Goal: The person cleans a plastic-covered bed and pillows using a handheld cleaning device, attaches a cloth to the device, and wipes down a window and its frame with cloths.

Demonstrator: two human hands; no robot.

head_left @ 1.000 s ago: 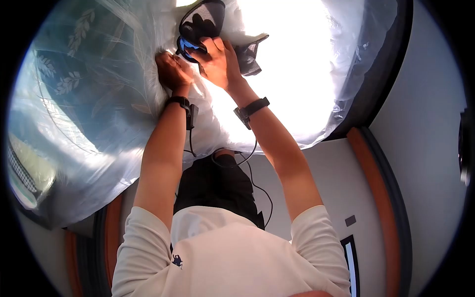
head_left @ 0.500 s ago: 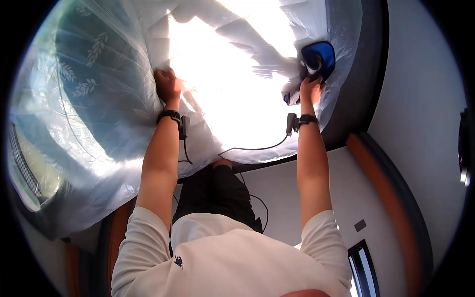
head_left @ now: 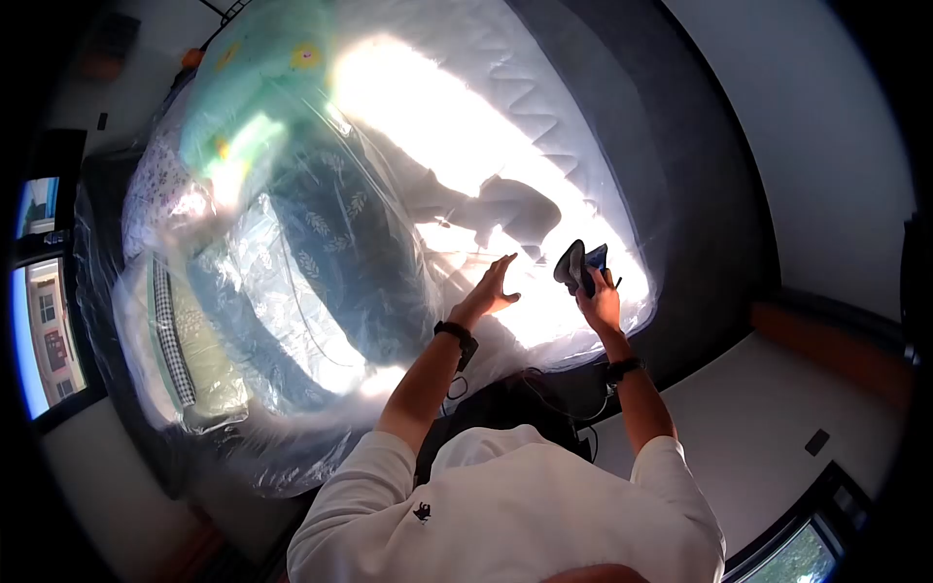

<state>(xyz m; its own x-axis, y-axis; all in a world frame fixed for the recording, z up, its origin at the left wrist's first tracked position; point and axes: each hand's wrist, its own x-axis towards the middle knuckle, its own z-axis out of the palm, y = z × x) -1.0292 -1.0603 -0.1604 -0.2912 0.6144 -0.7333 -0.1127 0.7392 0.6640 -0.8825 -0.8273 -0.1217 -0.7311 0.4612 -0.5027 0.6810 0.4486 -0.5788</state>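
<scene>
My right hand (head_left: 600, 303) grips a small dark and blue item with a rounded, dark-edged flap (head_left: 571, 264); its kind is unclear. It is raised above the near right corner of a mattress (head_left: 573, 340) spread with clear plastic sheeting. My left hand (head_left: 488, 291) is open, thumb and fingers apart, with nothing in it, over the sunlit plastic near the middle. Left of that hand, blue leaf-patterned bedding (head_left: 335, 209) lies bunched under the plastic. Both wrists wear black bands with small dark devices and cables.
Under the plastic at the left are a green bundle (head_left: 262, 73) and a yellowish piece with a checked strip (head_left: 204, 360). A dark bed edge (head_left: 700, 185) runs along the right, beside a pale wall (head_left: 816, 126). Windows show at the left and lower right.
My left hand has let go of the plastic and opened. My right hand has lifted the blue item, which now looks folded. The view has swung to show more of the bed at the left.
</scene>
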